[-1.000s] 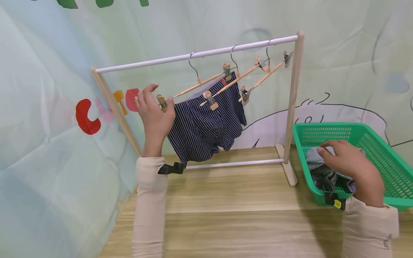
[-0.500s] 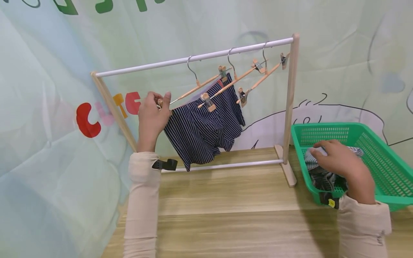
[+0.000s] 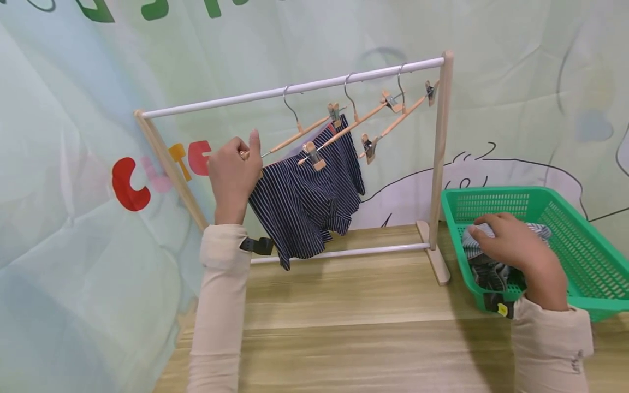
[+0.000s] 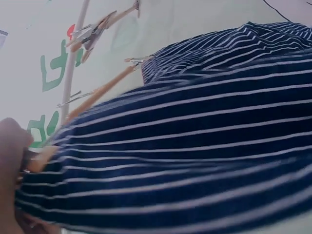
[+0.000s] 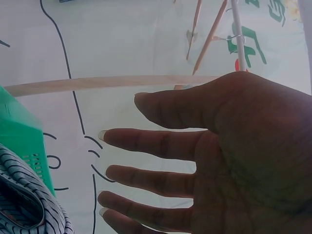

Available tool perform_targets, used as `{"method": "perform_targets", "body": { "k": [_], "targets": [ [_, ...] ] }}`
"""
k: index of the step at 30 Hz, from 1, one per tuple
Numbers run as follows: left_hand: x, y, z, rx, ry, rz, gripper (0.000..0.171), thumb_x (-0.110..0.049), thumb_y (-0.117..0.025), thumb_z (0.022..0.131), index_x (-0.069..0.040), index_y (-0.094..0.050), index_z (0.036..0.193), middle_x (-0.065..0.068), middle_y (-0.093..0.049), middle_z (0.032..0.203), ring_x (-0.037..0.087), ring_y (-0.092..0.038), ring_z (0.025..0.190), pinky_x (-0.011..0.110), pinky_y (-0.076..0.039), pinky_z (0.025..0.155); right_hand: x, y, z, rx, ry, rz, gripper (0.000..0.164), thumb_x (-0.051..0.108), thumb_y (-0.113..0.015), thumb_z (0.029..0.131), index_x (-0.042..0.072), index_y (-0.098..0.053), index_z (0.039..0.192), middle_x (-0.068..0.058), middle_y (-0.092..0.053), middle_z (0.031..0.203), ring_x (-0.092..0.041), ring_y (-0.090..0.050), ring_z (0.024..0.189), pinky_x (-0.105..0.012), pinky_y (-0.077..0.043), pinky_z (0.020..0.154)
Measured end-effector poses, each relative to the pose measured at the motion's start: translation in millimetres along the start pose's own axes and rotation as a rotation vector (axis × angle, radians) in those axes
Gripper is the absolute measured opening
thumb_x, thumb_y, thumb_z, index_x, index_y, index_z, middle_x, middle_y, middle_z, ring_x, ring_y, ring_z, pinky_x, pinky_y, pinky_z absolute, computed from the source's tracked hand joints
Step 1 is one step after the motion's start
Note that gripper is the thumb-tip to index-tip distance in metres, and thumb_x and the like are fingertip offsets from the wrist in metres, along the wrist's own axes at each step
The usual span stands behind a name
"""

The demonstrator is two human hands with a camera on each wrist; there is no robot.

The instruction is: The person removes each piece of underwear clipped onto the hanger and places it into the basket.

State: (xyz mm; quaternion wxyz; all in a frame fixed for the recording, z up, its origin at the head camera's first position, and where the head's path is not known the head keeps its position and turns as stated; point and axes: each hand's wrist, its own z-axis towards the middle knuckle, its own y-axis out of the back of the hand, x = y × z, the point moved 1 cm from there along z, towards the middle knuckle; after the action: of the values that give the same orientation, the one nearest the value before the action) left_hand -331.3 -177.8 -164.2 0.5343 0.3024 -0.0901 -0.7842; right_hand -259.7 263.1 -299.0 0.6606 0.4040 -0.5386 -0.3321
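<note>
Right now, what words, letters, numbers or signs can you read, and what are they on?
"C": red letter, on the wrinkled pale-green backdrop sheet.
"T": orange letter, same sheet.
Pink letter and coral letter, same sheet: not clear enough to tell.
Big green letters, same sheet: cut off, can't be read.
Dark print on the beige right sleeve: too small to read.

The left hand hides from me most of the clip it grips; away from that grip, the left wrist view's edge cuts the striped shorts.
</note>
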Motion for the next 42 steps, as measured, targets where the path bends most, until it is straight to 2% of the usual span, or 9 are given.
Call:
{"method": "perform_targets", "body": {
  "k": [2,5,10,16,25,31,37,42],
  "targets": [
    [-1.7,-1.0,0.8,-0.051,-0.001,-0.013,0.054,-0.044,-0.041,0.095,0.001,-0.059,0.071,0.017,-0.062,0.066,0.027,-0.052,0.061,0.034,-0.042,0.053,-0.3,-0.4,0.3,0.001,-0.001,0.002,0.054,0.032,-0.039,0.1,-0.013,-0.042,0.128,-0.043,-0.031,0.13,-0.058,-0.025,0.117,-0.073,-0.029,0.09],
    [-1.9,-3.1,0.2,-0.105,-0.004,-0.039,0.044,-0.031,-0.042,0.095,0.001,-0.056,0.069,0.017,-0.059,0.062,0.026,-0.049,0.054,0.031,-0.036,0.046,-0.5,-1.8,1.1,0.003,0.001,0.002,0.053,0.031,-0.04,0.099,-0.013,-0.043,0.128,-0.043,-0.031,0.13,-0.058,-0.026,0.117,-0.073,-0.029,0.09],
    [1.5,-8.7,-3.9,-0.14,-0.026,-0.066,0.038,-0.022,-0.04,0.095,0.003,-0.057,0.072,0.014,-0.05,0.058,0.024,-0.044,0.048,0.029,-0.031,0.041,0.5,-3.8,1.0,0.003,0.012,0.002,0.05,0.029,-0.041,0.099,-0.012,-0.044,0.127,-0.044,-0.031,0.13,-0.057,-0.028,0.116,-0.072,-0.03,0.089],
    [2.5,-10.1,-5.1,-0.175,-0.016,-0.099,0.037,-0.023,-0.042,0.095,0.004,-0.06,0.078,0.017,-0.056,0.062,0.024,-0.048,0.051,0.027,-0.035,0.044,1.7,-5.2,0.2,0.004,0.022,0.002,0.05,0.028,-0.042,0.099,-0.013,-0.044,0.127,-0.045,-0.029,0.131,-0.058,-0.028,0.116,-0.072,-0.031,0.088],
    [-4.6,-4.4,-3.2,-0.216,-0.041,-0.124,0.039,-0.024,-0.041,0.095,0.004,-0.057,0.074,0.016,-0.053,0.059,0.024,-0.046,0.049,0.026,-0.033,0.044,1.6,-4.4,-0.5,-0.006,0.019,0.006,0.051,0.029,-0.041,0.1,-0.013,-0.043,0.128,-0.045,-0.028,0.131,-0.059,-0.026,0.116,-0.073,-0.03,0.089],
    [-0.5,-4.5,-10.2,-0.245,-0.047,-0.129,0.039,-0.024,-0.04,0.096,0.005,-0.057,0.075,0.017,-0.053,0.059,0.024,-0.046,0.05,0.027,-0.033,0.045,2.3,-4.4,-0.8,-0.009,0.018,0.001,0.05,0.029,-0.042,0.099,-0.012,-0.044,0.128,-0.044,-0.028,0.132,-0.059,-0.026,0.117,-0.073,-0.03,0.089],
    [6.3,-7.3,-19.5,-0.263,-0.052,-0.128,0.039,-0.026,-0.042,0.095,0.004,-0.057,0.074,0.018,-0.055,0.059,0.026,-0.049,0.049,0.035,-0.044,0.047,4.5,-3.1,-0.8,-0.006,0.021,0.009,0.051,0.03,-0.041,0.1,-0.012,-0.043,0.129,-0.044,-0.028,0.133,-0.058,-0.027,0.117,-0.072,-0.031,0.088],
    [9.7,-10.5,-24.6,-0.266,-0.047,-0.146,0.04,-0.026,-0.041,0.095,0.003,-0.056,0.071,0.017,-0.054,0.057,0.025,-0.046,0.047,0.032,-0.039,0.044,7.3,-2.1,0.6,-0.03,0.019,0.019,0.05,0.03,-0.041,0.099,-0.011,-0.044,0.128,-0.042,-0.031,0.132,-0.056,-0.029,0.117,-0.071,-0.032,0.089]
  ]
}}
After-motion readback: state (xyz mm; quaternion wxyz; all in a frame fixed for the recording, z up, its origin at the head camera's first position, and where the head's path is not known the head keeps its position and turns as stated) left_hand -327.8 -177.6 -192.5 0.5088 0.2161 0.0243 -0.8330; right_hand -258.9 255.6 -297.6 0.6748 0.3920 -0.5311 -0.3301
